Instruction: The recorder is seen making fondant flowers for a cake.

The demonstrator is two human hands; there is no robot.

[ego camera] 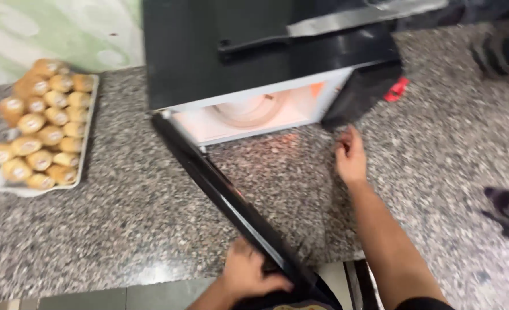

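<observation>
1. Door [220, 183] of the black oven [220, 51] is swinging wide open over the granite counter [122, 218].
2. Your left hand [253, 274] is gripping the door's outer edge.
3. Your right hand [350, 156] is resting loose by the oven's front corner, holding nothing.
4. Tray [85, 155] w/ bread rolls [36, 126] is sitting far left.

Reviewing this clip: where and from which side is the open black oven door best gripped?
Probably at the free outer end of the oven door, coming from the near counter edge, where the left hand grips it. The door swings out from the black oven as a long thin panel, hinged at the far end, so the near end gives most leverage. The right hand reaches toward the oven's right corner.
</observation>
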